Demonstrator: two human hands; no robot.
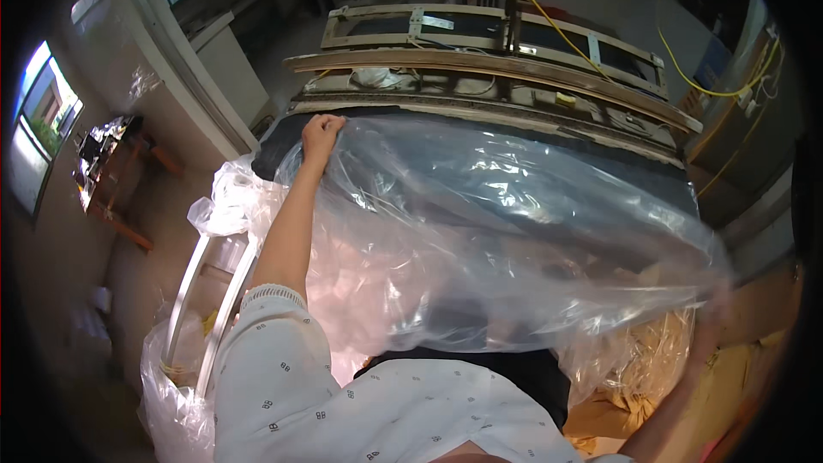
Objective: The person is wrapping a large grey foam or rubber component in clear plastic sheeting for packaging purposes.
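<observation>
A large clear plastic sheet (pixel 506 223) lies draped over a dark padded panel (pixel 600 163) in front of me. My left hand (pixel 321 131) is closed on the sheet's far left edge, arm stretched forward. My right hand (pixel 711 326) is at the lower right, blurred and partly behind the plastic, gripping the sheet's near right edge. The plastic billows between the two hands and hides most of the panel.
Wooden furniture frames (pixel 489 60) are stacked behind the panel, with a yellow cable (pixel 686 77) running over them. A metal ladder-like frame (pixel 214 291) and more crumpled plastic (pixel 171 394) stand at the lower left. Brown cardboard (pixel 617 403) lies at the lower right. A cluttered small table (pixel 107 163) sits far left.
</observation>
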